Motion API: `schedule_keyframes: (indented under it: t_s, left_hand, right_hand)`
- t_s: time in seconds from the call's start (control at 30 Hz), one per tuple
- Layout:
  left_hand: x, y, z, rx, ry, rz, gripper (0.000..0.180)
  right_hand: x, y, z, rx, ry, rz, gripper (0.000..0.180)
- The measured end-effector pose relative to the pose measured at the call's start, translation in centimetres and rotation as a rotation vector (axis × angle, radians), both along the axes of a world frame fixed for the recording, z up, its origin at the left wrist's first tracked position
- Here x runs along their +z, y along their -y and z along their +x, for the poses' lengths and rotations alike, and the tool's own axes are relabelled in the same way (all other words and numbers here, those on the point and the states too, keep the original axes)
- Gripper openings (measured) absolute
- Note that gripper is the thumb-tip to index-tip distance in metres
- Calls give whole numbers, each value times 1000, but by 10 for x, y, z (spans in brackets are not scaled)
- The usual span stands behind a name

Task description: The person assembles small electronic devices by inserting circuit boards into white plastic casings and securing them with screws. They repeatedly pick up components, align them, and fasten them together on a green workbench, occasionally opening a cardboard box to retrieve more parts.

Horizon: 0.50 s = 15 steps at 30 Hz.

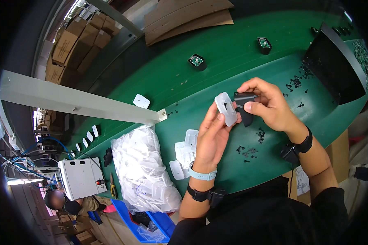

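My left hand (214, 136) pinches a whitish translucent plastic cover (225, 108) by its edges, held up off the green table. A small black piece (225, 106) sits at the middle of the cover's face. Just right of it, my right hand (270, 103) grips a black angled object (245, 97) with a cylindrical top and a downward-pointing part; its exact kind is unclear. The two held things are very close together, and I cannot tell whether they touch. Below the hands, small black screw-like parts (260, 135) lie scattered, and several loose white covers (185, 148) are stacked beside my left wrist.
A clear bag of white covers (143, 167) stands left, near pliers (113, 185) and a white box (81, 178). Black housings with green circuit boards (197, 62) sit at the back. A metal beam (77, 99) crosses the left. A black tray (335, 65) stands far right.
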State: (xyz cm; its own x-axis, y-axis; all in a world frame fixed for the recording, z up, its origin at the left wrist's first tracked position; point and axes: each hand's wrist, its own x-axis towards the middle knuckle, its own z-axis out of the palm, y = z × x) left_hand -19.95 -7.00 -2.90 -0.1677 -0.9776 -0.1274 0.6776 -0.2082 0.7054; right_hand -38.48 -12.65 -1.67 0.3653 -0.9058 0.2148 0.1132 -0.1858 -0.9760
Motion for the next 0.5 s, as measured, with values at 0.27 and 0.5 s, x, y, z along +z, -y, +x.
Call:
schedule_keyframes:
  t_s: [0.27,0.5]
  left_hand:
    - [-5,-2,-3,0,187,24,54]
    - [-10,-5,-2,48,339,-43,53]
  right_hand:
    - [6,0,0,15,-164,-17,28]
    - [4,-1,-1,36,-165,-109,31]
